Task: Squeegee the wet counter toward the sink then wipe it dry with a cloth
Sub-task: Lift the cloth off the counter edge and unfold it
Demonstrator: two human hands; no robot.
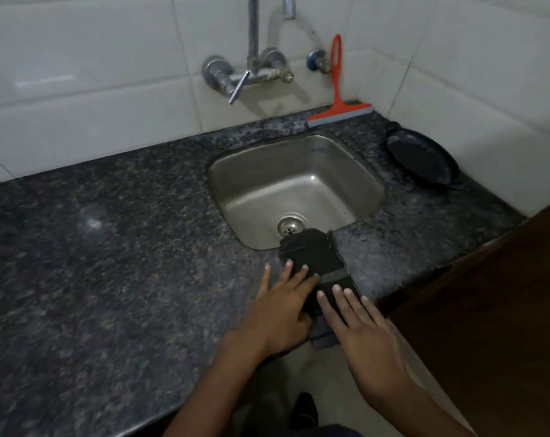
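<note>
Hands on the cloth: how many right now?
2. The left hand lies flat on the dark cloth at its left side; the right hand lies flat on its near right end.

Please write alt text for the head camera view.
Both hands, left hand and right hand, press flat on a dark cloth at the sink's front edge. A red squeegee leans against the tiled wall behind.

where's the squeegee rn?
Head view, upper right: the squeegee leans on the tiled wall behind the sink, blade on the counter, right of the tap. Neither hand touches it.
</note>
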